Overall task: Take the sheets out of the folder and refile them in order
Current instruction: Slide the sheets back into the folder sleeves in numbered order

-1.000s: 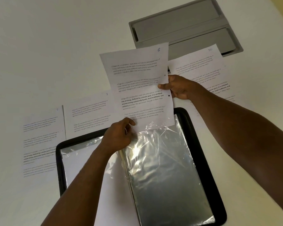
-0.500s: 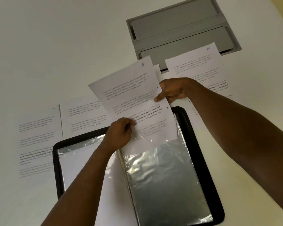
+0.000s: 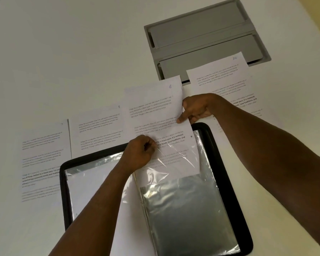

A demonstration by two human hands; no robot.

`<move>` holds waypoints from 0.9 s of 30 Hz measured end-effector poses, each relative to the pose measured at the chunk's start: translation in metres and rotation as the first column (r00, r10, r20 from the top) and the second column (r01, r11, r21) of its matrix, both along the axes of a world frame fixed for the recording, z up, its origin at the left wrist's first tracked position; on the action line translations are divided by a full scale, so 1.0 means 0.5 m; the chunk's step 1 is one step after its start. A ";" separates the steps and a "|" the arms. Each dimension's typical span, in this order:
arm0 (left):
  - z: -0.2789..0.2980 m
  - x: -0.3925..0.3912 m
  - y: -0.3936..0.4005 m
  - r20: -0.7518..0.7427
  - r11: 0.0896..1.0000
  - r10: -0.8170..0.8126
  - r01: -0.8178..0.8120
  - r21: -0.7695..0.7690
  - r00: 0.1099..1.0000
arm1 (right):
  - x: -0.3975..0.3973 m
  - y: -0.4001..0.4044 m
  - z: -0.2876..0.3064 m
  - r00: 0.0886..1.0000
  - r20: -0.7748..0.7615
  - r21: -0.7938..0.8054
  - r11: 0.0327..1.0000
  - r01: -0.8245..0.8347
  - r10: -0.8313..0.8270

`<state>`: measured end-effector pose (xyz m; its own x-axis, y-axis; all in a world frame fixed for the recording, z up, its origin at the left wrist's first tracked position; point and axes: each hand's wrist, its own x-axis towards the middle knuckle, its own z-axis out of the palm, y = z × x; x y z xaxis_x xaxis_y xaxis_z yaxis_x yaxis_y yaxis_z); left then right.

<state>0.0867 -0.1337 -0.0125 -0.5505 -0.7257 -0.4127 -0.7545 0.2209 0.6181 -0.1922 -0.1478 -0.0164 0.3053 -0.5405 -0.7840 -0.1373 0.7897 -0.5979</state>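
- A printed sheet marked 6 [image 3: 155, 115] is pinched at its right edge by the right hand [image 3: 197, 109], thumb on top and the other fingers curled beneath.
- The sheet's lower part is seen inside a clear plastic sleeve [image 3: 177, 183] of the open black folder [image 3: 235, 200]; the upper part stands out above the sleeve mouth, tilted slightly leftward.
- The sleeve's top edge is gripped by the left hand [image 3: 139, 153], fingers curled closed on the film just beside the sheet's left margin (film is puckered where it is pulled).
- Below both hands the sleeve's lower portion shows a grey, glossy sheen; the left forearm crosses the folder's left page [image 3: 85, 183], which appears white under plastic.
- To the left of the left hand two loose sheets lie flat on the white table [image 3: 63, 52]: sheet marked 8 [image 3: 98, 130] nearer, touching the folder's top edge, and sheet marked 7 [image 3: 42, 156] farther out.
- Behind the right hand a sheet marked 10 [image 3: 220, 78] lies flat, its top overlapping a grey recessed panel [image 3: 201, 34] set in the table (two long compartments).
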 end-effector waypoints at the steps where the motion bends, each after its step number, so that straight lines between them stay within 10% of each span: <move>1: -0.001 -0.002 0.001 -0.008 1.000 0.008 -0.007 0.020 1.000 | 0.000 0.001 0.002 1.000 0.010 0.009 1.000 -0.001 0.001; 9: -0.006 -0.004 0.001 -0.043 0.999 0.001 0.001 0.049 0.999 | 0.008 -0.002 -0.027 0.925 0.001 -0.077 0.922 0.380 -0.381; 19: -0.005 -0.033 -0.001 -0.042 0.998 -0.033 0.035 0.061 0.999 | -0.009 0.005 0.009 0.998 -0.024 0.047 0.997 -0.058 0.059; 24: -0.012 -0.028 0.000 -0.059 0.998 -0.004 0.009 0.070 0.998 | 0.014 -0.001 -0.006 0.962 -0.132 -0.214 0.954 0.209 -0.240; 27: -0.009 -0.026 0.004 -0.056 0.998 0.013 -0.009 0.056 0.998 | 0.019 -0.005 -0.011 0.952 -0.259 -0.280 0.956 0.086 -0.162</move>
<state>0.0738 -0.1318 -0.0173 -0.5661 -0.7085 -0.4214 -0.7204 0.1767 0.6707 -0.1828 -0.1502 -0.0220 0.0145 -0.7574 -0.6528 -0.2376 0.6315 -0.7380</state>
